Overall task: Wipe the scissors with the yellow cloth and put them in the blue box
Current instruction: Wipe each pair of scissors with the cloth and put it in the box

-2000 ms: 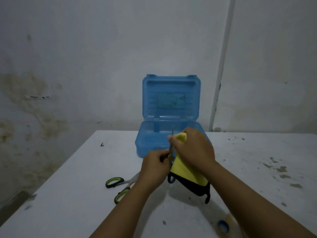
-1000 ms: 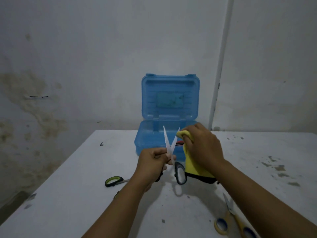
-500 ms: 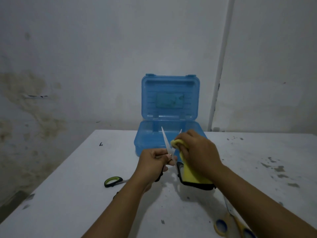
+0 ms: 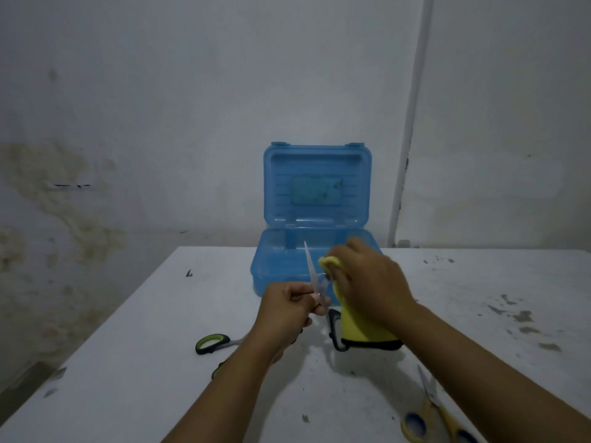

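Note:
My left hand point(image 4: 286, 303) grips a pair of black-handled scissors point(image 4: 311, 270) near the pivot, blades spread and pointing up, one black handle loop hanging below at the centre. My right hand point(image 4: 372, 282) is closed on the yellow cloth point(image 4: 361, 330), which has a black edge, and presses it around the right blade. The blue box point(image 4: 316, 251) stands open just behind both hands, lid upright. What lies inside it is hidden by my hands.
Green-handled scissors point(image 4: 212, 343) lie on the white table point(image 4: 144, 362) left of my left forearm. Yellow-and-blue-handled scissors point(image 4: 430, 410) lie near the front right. A stained wall rises behind the table; the table's left edge drops off.
The scissor blades were closed two seconds ago and now stand spread. My right hand with the cloth has slid down along the right blade toward the pivot.

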